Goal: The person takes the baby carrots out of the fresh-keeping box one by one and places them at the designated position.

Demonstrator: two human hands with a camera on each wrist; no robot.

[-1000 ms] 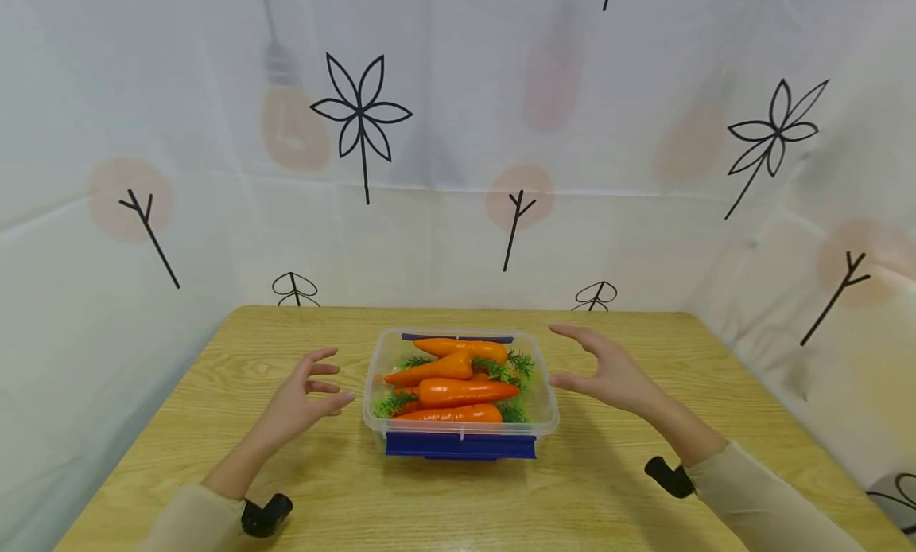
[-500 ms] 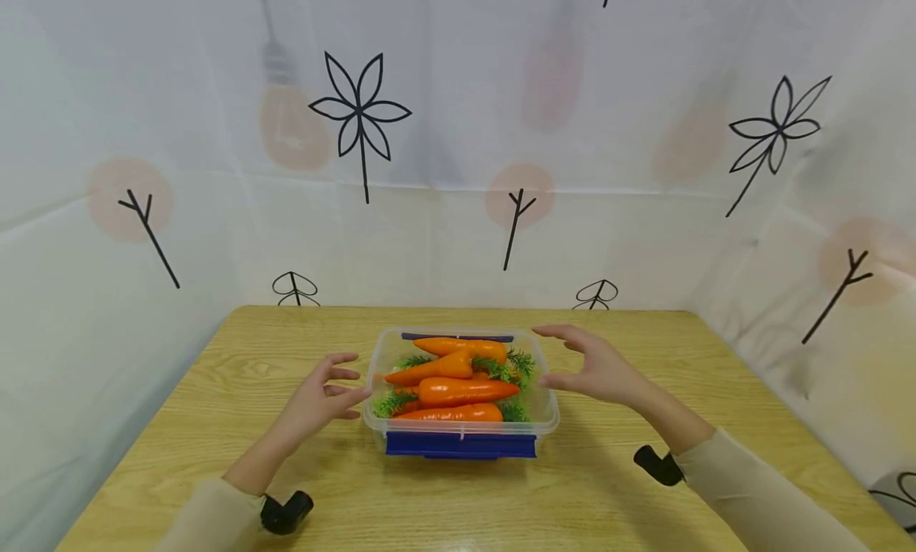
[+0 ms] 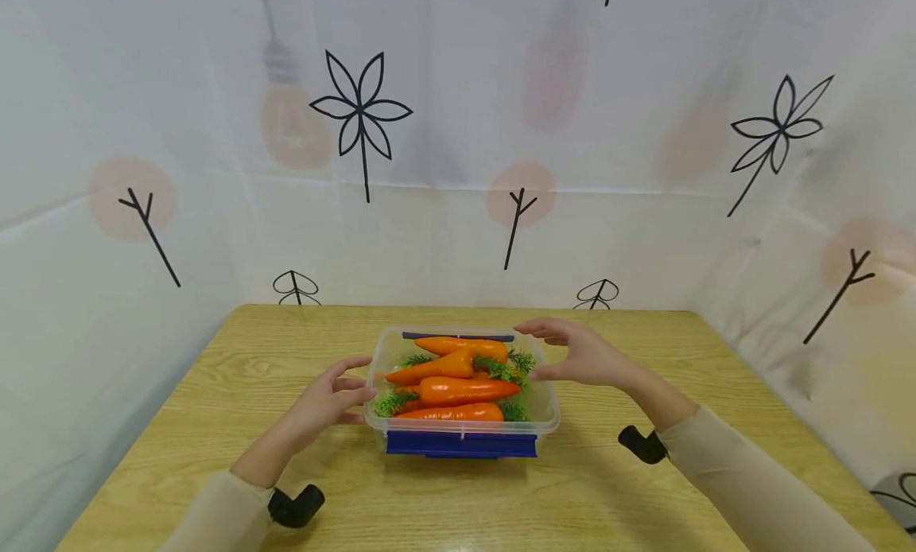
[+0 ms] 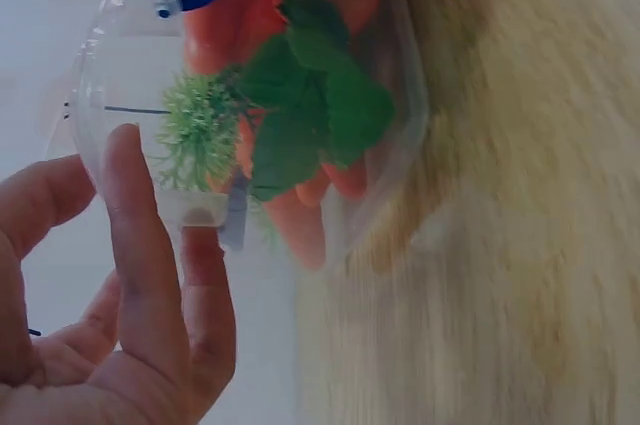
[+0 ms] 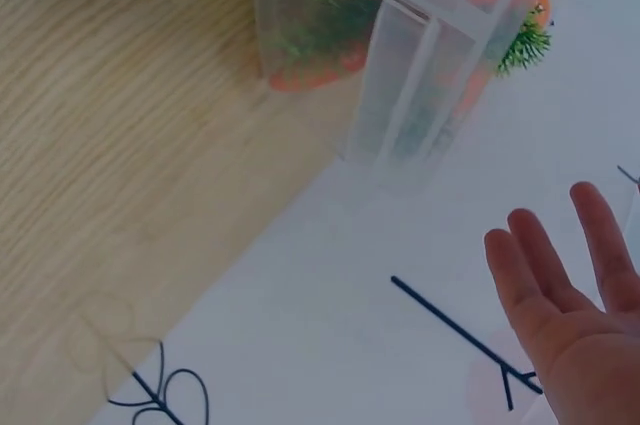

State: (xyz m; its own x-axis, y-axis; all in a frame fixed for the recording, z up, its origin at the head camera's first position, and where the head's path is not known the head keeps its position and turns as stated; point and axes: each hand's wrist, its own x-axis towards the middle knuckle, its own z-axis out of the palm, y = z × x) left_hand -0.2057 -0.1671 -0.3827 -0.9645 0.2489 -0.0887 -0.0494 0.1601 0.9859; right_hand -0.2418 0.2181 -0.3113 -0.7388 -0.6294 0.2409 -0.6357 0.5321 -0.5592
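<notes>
A clear plastic food container with blue latches stands uncovered on the table, filled with several orange carrots and their green tops. At its left side is my left hand, fingers spread and slightly bent. The left wrist view puts those fingertips at the container's rim; whether they press on it I cannot tell. My right hand hovers over the right edge with fingers extended and thumb apart. From the right wrist camera, a gap separates that hand from the container's side. Large green leaves show through the wall.
The wood-grain table extends around the container on every side. A white cloth printed with plant drawings hangs behind and at both sides. Black wrist mounts are worn on both forearms.
Both hands have moved inward: the left one rightward to the container's left side, the right one leftward over its right edge. The container and carrots have stayed in place.
</notes>
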